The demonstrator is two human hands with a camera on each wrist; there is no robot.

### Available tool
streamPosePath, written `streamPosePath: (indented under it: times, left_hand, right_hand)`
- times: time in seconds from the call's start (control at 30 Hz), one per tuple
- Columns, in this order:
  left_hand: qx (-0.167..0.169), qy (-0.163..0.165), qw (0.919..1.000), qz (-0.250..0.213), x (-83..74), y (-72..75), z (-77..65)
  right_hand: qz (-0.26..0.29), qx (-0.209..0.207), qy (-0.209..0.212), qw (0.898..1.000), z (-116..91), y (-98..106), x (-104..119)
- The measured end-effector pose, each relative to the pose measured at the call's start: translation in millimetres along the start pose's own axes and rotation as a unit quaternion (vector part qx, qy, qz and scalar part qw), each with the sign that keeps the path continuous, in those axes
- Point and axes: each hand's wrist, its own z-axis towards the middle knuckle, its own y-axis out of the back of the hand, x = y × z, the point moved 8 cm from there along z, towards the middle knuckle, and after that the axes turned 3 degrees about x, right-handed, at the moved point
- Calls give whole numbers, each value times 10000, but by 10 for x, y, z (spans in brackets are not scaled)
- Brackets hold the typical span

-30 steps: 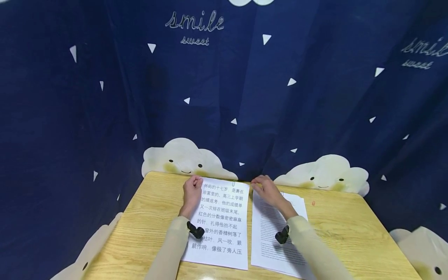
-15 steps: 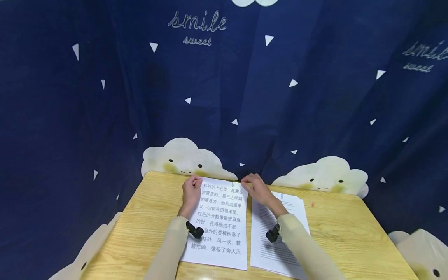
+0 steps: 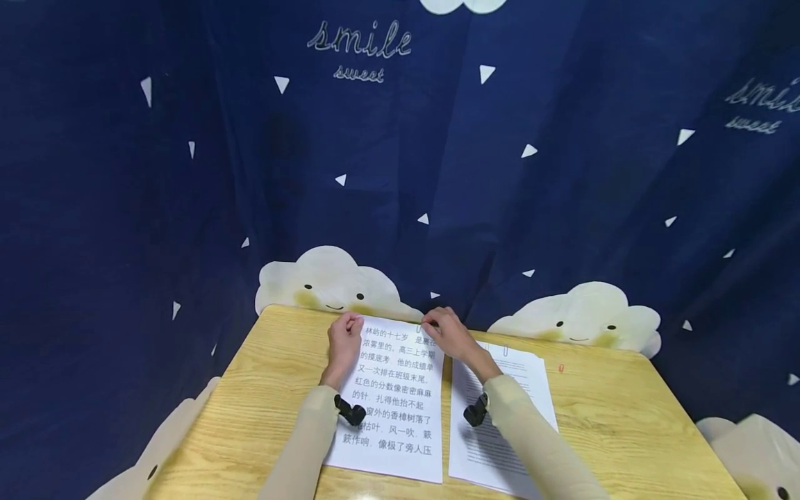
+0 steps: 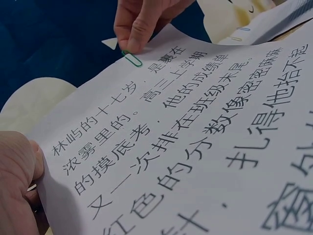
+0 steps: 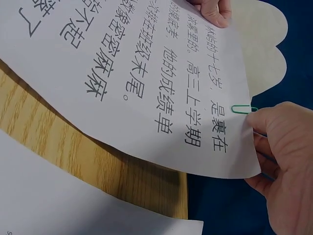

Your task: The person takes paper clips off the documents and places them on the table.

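A white sheet [image 3: 400, 389] printed with large Chinese characters lies at the middle of the table, its top end raised off the tabletop. My left hand [image 3: 343, 347] pinches its upper left corner, thumb on top. On the top edge sits a green paper clip [image 4: 133, 60], slid over the paper. The thumb and fingers of my right hand [image 3: 451, 337] pinch the clip's outer end right at that edge. In the right wrist view, the thumb lies at the end of the green clip [image 5: 242, 109] while the other fingers reach behind the sheet.
Right of the sheet lies a paper stack [image 3: 531, 382] of smaller print, partly under my right forearm. Its top edge carries a blue clip [image 4: 240, 29] and a yellowish clip [image 4: 236, 38]. A red paper clip [image 3: 561, 368] rests on the wooden table [image 3: 625, 417]. A dark blue curtain [image 3: 400, 173] hangs behind.
My right hand has moved left from beyond the sheet's upper right corner to the green clip, and now pinches it. My left hand has stayed at the upper left corner.
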Motion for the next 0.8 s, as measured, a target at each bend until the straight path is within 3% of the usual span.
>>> streamPosePath:
  times: [0.8]
  left_hand:
    - [17, -95, 10000, -1, -22, -3, -6]
  right_hand:
    - [366, 104, -104, 9992, 19, -9, 46]
